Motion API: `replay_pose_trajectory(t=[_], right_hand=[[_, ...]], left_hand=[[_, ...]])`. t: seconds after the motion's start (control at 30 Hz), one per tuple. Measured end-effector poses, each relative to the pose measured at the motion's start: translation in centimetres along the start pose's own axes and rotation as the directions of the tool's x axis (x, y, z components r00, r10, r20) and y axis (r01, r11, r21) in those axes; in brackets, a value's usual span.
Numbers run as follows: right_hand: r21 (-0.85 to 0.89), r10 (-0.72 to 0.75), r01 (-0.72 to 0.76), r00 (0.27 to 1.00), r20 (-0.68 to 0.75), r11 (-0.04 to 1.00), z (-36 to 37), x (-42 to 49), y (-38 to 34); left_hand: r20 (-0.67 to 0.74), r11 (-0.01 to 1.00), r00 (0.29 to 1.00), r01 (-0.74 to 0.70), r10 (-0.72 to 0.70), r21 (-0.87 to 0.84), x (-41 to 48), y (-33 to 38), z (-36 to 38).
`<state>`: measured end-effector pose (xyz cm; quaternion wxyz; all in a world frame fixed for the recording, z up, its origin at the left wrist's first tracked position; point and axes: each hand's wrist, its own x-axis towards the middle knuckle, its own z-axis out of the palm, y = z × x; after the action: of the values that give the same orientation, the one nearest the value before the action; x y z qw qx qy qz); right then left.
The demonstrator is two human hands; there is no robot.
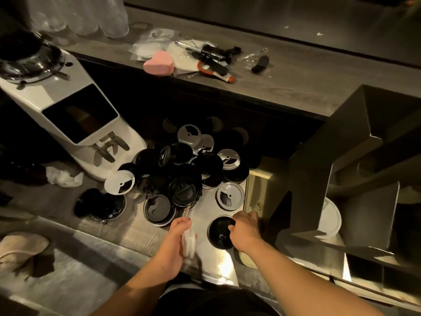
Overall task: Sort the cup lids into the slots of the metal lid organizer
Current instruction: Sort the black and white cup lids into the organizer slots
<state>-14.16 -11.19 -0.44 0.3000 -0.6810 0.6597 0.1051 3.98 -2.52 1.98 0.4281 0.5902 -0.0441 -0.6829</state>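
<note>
My left hand point(176, 240) pinches clear lids point(189, 244) edge-on; my right hand point(245, 228) curls round a black lid point(218, 233) on the counter point(205, 213) beside the metal lid organizer point(319, 179). Judged light, thin, flexible, slick: grip the rim.

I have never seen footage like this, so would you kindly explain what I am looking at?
There is no machine here. One camera worn on a person's head looks down at their two bare hands over a metal counter. The left hand holds a clear lid on edge; it may be more than one. The right hand grips a black lid lying on the counter. Beyond them lies a pile of black and clear lids. On the right stands the metal organizer, with a white lid in one slot. A white grinder stands at the left, and a pink heart lies on the shelf behind.
</note>
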Motion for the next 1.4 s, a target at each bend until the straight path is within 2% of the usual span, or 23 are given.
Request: replay_pose_trajectory(t=[0.07, 0.1, 0.17, 0.2, 0.27, 0.37, 0.43, 0.5, 0.57, 0.6, 0.67, 0.73, 0.83, 0.93, 1.0, 1.07, 1.13, 1.2, 1.23, 1.3, 1.33, 1.4], right_hand=[[-0.008, -0.010, 0.010, 1.000, -0.007, 1.000, 0.2, 0.1, 0.1], [0.050, 0.001, 0.000, 1.000, -0.009, 0.999, 0.4, 0.0, 0.2], [0.259, 0.063, -0.060, 0.998, -0.003, 0.964, 0.3, -0.3, 0.4], [0.401, 0.112, -0.102, 0.994, -0.003, 0.910, 0.0, -0.7, 0.5], [0.642, 0.172, -0.145, 0.985, 0.021, 0.753, -1.0, -2.0, 0.5], [0.838, 0.151, -0.175, 0.982, 0.112, 0.516, -2.9, -4.8, 0.2], [0.960, 0.067, -0.181, 0.983, 0.171, 0.214, -4.6, -7.0, -0.3], [0.974, -0.038, -0.213, 0.977, 0.211, -0.072, -6.6, -9.1, -1.2], [0.946, -0.092, -0.239, 0.970, 0.223, -0.221, -8.3, -10.7, -1.8], [0.937, -0.104, -0.239, 0.970, 0.219, -0.254, -9.1, -11.4, -2.0], [0.949, -0.099, -0.205, 0.977, 0.186, -0.240, -10.6, -12.8, -2.3], [0.978, -0.105, -0.138, 0.987, 0.123, -0.159, -12.0, -14.3, -2.4], [0.997, -0.109, 0.024, 0.994, -0.016, 0.070, -13.6, -16.7, -2.6], [0.937, -0.085, 0.168, 0.985, -0.149, 0.306, -14.8, -18.4, -2.3], [0.861, -0.086, 0.271, 0.962, -0.259, 0.431, -15.2, -19.1, -1.6], [0.691, -0.140, 0.375, 0.917, -0.372, 0.619, -15.6, -19.6, -0.7], [0.577, -0.197, 0.413, 0.895, -0.401, 0.705, -16.4, -20.1, 0.2], [0.625, -0.215, 0.408, 0.906, -0.363, 0.665, -17.6, -20.5, 1.0], [0.700, -0.212, 0.399, 0.916, -0.342, 0.593, -18.2, -20.6, 1.6], [0.855, -0.199, 0.362, 0.930, -0.307, 0.372, -19.3, -20.9, 3.1], [0.904, -0.193, 0.335, 0.937, -0.290, 0.266, -20.0, -21.2, 3.8], [0.951, -0.153, 0.289, 0.950, -0.271, 0.112, -21.3, -21.6, 5.5]], left_hand=[[0.001, 0.999, 0.999, 0.035, -0.035, -0.030, -0.7, 0.1, 0.1], [-0.010, 0.998, 0.999, 0.042, -0.042, -0.049, -0.9, 0.1, 0.1], [-0.011, 0.992, 0.998, 0.058, -0.060, -0.114, -1.5, 0.2, -0.1], [0.023, 0.982, 0.997, 0.077, -0.074, -0.172, -1.7, 0.3, -0.2], [0.120, 0.927, 0.986, 0.148, -0.113, -0.345, -2.4, 0.6, -0.3], [0.222, 0.826, 0.971, 0.196, -0.089, -0.529, -3.4, 1.3, 0.1], [0.280, 0.809, 0.959, 0.195, -0.039, -0.555, -4.2, 2.3, 0.8], [0.316, 0.819, 0.949, 0.172, 0.011, -0.547, -5.3, 3.5, 2.1], [0.332, 0.822, 0.943, 0.161, 0.036, -0.546, -6.5, 4.7, 3.5], [0.351, 0.824, 0.935, 0.168, 0.040, -0.541, -7.1, 5.3, 4.3], [0.393, 0.849, 0.917, 0.161, 0.059, -0.503, -8.5, 6.1, 5.7], [0.416, 0.903, 0.905, 0.105, 0.087, -0.417, -10.0, 6.7, 7.1], [0.442, 0.956, 0.887, -0.001, 0.136, -0.293, -12.2, 7.0, 9.2], [0.482, 0.979, 0.860, -0.081, 0.165, -0.189, -14.1, 7.1, 10.7], [0.576, 0.975, 0.791, -0.109, 0.203, -0.194, -14.9, 7.1, 11.1], [0.704, 0.973, 0.672, -0.142, 0.230, -0.182, -15.5, 7.0, 11.0], [0.751, 0.967, 0.615, -0.212, 0.242, -0.138, -16.1, 6.8, 11.2], [0.753, 0.953, 0.599, -0.278, 0.273, -0.124, -16.6, 7.0, 12.3], [0.764, 0.947, 0.575, -0.289, 0.291, -0.142, -16.8, 7.0, 13.1], [0.797, 0.935, 0.495, -0.251, 0.345, -0.249, -17.3, 7.1, 15.0], [0.792, 0.927, 0.482, -0.225, 0.374, -0.300, -17.7, 7.2, 15.9], [0.764, 0.921, 0.516, -0.196, 0.388, -0.336, -17.8, 7.2, 17.4]])
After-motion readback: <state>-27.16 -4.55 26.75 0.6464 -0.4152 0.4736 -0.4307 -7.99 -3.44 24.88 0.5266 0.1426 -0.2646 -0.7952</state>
